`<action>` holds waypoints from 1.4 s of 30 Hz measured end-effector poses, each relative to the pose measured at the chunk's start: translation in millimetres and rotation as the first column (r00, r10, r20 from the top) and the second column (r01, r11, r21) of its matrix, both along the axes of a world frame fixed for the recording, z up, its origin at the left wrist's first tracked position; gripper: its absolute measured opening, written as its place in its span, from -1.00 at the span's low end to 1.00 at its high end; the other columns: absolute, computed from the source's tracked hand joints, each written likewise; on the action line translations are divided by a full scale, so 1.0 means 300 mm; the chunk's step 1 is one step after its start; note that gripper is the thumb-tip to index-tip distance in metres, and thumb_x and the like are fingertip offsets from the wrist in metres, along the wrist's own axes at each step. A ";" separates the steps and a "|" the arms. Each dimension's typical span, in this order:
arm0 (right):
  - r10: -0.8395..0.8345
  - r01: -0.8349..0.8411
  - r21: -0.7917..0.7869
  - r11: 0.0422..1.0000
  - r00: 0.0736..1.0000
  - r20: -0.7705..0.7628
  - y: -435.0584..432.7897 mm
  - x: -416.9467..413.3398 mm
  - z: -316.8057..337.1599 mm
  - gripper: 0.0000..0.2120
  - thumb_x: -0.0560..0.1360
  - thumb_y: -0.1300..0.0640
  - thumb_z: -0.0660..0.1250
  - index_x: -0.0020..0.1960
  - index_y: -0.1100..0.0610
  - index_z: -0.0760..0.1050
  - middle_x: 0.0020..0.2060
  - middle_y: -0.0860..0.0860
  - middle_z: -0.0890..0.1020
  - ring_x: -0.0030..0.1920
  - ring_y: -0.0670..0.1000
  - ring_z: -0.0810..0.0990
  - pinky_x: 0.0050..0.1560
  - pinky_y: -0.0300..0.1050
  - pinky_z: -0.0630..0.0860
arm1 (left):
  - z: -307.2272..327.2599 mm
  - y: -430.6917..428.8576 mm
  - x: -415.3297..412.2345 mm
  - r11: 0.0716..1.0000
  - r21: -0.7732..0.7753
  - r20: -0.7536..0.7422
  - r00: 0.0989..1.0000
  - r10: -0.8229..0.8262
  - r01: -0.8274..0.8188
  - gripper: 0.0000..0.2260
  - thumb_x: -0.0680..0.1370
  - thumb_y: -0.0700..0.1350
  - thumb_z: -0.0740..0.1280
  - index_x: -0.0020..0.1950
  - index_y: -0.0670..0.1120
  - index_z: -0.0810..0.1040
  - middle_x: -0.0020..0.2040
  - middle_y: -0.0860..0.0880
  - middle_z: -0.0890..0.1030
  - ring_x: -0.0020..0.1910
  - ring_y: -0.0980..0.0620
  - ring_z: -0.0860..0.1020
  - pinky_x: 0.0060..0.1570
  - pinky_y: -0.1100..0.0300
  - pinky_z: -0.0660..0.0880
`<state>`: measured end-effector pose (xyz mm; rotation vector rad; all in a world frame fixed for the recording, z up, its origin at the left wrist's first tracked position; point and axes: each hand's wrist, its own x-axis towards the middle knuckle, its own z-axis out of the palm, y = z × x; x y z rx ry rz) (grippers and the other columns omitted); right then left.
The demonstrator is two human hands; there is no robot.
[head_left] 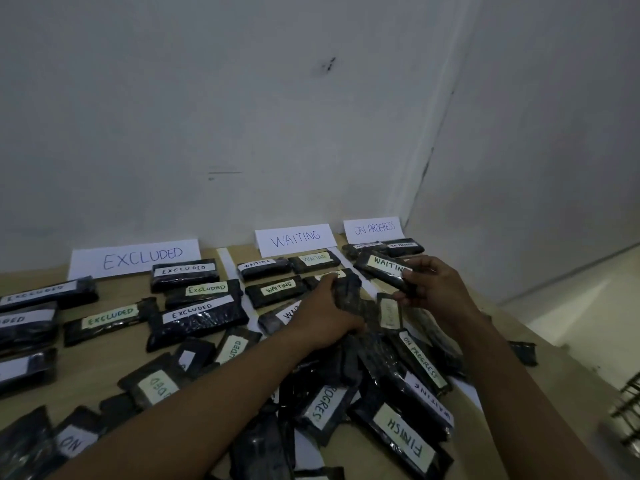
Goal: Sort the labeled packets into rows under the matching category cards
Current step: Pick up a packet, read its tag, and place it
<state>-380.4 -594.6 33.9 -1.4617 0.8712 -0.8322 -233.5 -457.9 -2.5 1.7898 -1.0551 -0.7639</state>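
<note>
the pale wooden bench [114,355], smooth and matte, carries three upright white paper cards against the wall: excluded card [135,259], waiting card [294,238] and on progress card [374,228], with thin white paper strips between the columns. the largest hazard is the unsorted heap [346,393] of flat, oblong black packets near the front; their glossy, crinkled plastic wrap looks slippery, so pulling one out could slide its neighbours towards the right-hand bench edge or into the tidy rows. some labels in the heap lie upside down or half covered, which invites a misread and a packet placed under the wrong card. the left hand [329,317] rests knuckles up with fingers curled down onto a dark packet at the lower end of the waiting rows; whether it actually grips it cannot be told. the right hand [436,285] pinches a packet labelled waiting [384,270] by its near end, lifted just above the boundary between the waiting and on progress columns; held only at one end, it could droop or slip, or be dropped on the on progress side. labels are paper strips, white or pale yellow, hand lettered.
</note>
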 end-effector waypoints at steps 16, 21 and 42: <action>0.213 -0.302 -0.161 0.940 0.884 -0.417 -0.165 0.192 -0.094 -0.76 0.49 0.47 0.24 -0.11 0.14 0.43 -0.05 0.22 0.60 -0.15 0.10 0.61 -0.35 -0.15 0.50 | -0.007 0.279 0.231 0.999 0.032 -0.054 0.998 0.023 -0.021 -0.53 0.44 -0.05 0.47 0.31 0.18 0.45 0.04 0.14 0.55 -0.06 0.20 0.55 -0.14 0.35 0.42; 0.229 -0.382 -0.164 0.910 0.790 -0.569 -0.188 0.211 -0.088 -0.78 0.47 0.48 0.22 -0.05 0.22 0.51 -0.05 0.17 0.58 -0.14 0.02 0.56 -0.28 -0.21 0.49 | -0.030 0.278 0.238 0.998 0.001 -0.124 0.991 0.055 -0.055 -0.52 0.44 -0.03 0.47 0.33 0.15 0.45 0.06 0.08 0.58 -0.10 0.10 0.62 -0.22 0.31 0.45; 0.221 -0.536 -0.183 0.824 0.602 -0.767 -0.219 0.209 -0.088 -0.74 0.49 0.42 0.24 -0.07 0.11 0.58 -0.07 0.04 0.61 -0.06 0.02 0.58 -0.09 -0.03 0.55 | -0.055 0.276 0.254 0.999 -0.037 -0.118 0.993 0.013 -0.017 -0.48 0.42 -0.02 0.49 0.35 0.15 0.46 0.09 -0.01 0.61 -0.09 0.07 0.65 -0.19 0.31 0.49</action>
